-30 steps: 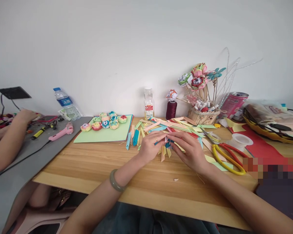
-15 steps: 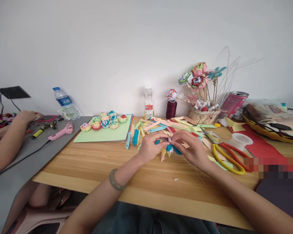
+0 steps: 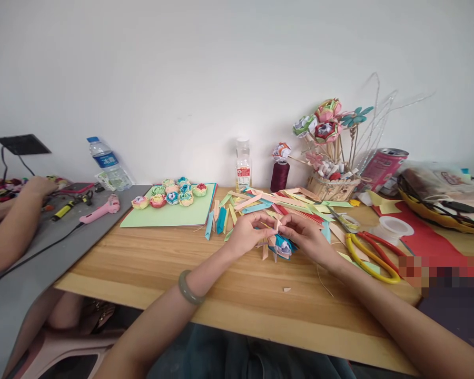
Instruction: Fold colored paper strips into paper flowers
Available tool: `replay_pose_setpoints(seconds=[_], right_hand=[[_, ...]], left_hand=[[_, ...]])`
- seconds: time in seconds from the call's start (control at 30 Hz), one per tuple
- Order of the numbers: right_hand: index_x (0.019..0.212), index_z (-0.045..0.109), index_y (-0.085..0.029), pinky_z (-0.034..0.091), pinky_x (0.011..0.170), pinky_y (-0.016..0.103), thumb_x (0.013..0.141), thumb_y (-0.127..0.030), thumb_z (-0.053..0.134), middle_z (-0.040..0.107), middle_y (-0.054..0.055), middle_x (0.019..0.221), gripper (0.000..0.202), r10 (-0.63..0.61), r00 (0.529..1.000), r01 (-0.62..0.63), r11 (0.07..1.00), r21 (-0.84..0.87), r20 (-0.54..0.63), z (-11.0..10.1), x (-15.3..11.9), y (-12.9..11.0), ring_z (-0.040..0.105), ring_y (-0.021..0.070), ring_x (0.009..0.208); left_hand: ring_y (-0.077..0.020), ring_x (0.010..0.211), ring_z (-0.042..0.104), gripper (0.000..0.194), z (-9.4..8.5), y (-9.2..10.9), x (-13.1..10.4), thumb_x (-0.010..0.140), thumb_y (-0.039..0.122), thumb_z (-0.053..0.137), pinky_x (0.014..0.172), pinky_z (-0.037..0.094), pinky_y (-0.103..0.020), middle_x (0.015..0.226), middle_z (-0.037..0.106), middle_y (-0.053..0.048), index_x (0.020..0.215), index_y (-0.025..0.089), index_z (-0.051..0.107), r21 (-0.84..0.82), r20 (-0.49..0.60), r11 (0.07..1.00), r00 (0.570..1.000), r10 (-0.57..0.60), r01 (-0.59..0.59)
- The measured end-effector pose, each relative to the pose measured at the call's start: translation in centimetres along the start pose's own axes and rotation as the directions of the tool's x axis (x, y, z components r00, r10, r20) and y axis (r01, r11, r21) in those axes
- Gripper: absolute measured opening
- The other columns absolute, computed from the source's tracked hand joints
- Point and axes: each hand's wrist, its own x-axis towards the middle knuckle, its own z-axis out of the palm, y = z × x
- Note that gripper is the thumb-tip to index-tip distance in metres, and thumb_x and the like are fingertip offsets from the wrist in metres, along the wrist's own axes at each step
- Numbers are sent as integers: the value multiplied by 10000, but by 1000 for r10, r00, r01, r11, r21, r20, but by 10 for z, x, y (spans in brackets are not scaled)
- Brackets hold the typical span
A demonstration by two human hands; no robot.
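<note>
Between my hands is a paper flower (image 3: 282,246) with blue outer petals and a white-lilac middle. My left hand (image 3: 249,231) pinches a peach folded paper piece at the flower's upper edge, its thumb and fingertips together. From the other side my right hand (image 3: 306,237) closes thumb and forefinger on the same peach piece and the flower's edge. A thin thread (image 3: 323,279) trails down from beneath my right hand onto the table. Just behind my hands lies a heap of folded paper strips (image 3: 256,202) in several colours. My fingers hide part of the flower.
Several finished paper flowers (image 3: 172,198) sit on a green sheet (image 3: 142,218) to the left. Pliers (image 3: 371,260), scissors (image 3: 342,218) and a tape roll (image 3: 396,226) lie right. A thread spool (image 3: 279,176) and flower basket (image 3: 332,188) stand behind. Another person's arm (image 3: 19,221) reaches in at left.
The blue flower has tilted so its face shows below my fingers. My fingertips have come up to its upper edge, where a peach piece now shows. The view has shifted slightly.
</note>
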Motion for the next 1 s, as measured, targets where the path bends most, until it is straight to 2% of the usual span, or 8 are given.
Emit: replay_pose_setpoints(seconds=[0.17,0.37,0.6,0.77,1.0], right_hand=[[744,521,-189,392,534,242,748,-475,568,537,-19,665,290,59,998,-59,998,-8,-24,3,1,8,495,118,590],[752,515,-185,402,534,245,739,-488,569,558,-10,679,308,71,997,-71,997,-3,-34,4,2,11,513,125,599],[761,524,-191,421,580,254,771,-442,555,550,-3,716,253,15,999,-16,999,-29,-36,3,1,14,521,134,650],[759,525,-194,416,576,255,788,-412,545,536,-4,709,221,-17,999,16,999,-43,-32,4,1,11,507,132,637],[761,546,-198,438,599,270,808,-395,527,562,7,716,203,-84,993,70,985,-157,-85,4,0,9,529,142,643]], left_hand=[[-107,654,578,184,-1,-4,3,560,143,720,704,463,-276,692,631,-25,680,118,583,-3,-47,999,998,-41,41],[-101,646,573,241,-1,-9,4,526,158,744,675,458,-259,681,620,-14,684,120,567,-63,-62,994,994,-88,84],[-89,610,551,225,0,-5,3,521,138,740,659,452,-253,637,594,6,652,123,558,-58,-72,994,992,-100,96],[-93,625,560,241,0,-9,3,537,149,733,647,451,-246,666,592,2,685,125,544,-55,-67,994,992,-102,99],[-80,591,539,190,2,-4,2,563,166,724,644,449,-236,629,580,14,629,125,551,-36,-72,997,995,-65,62]])
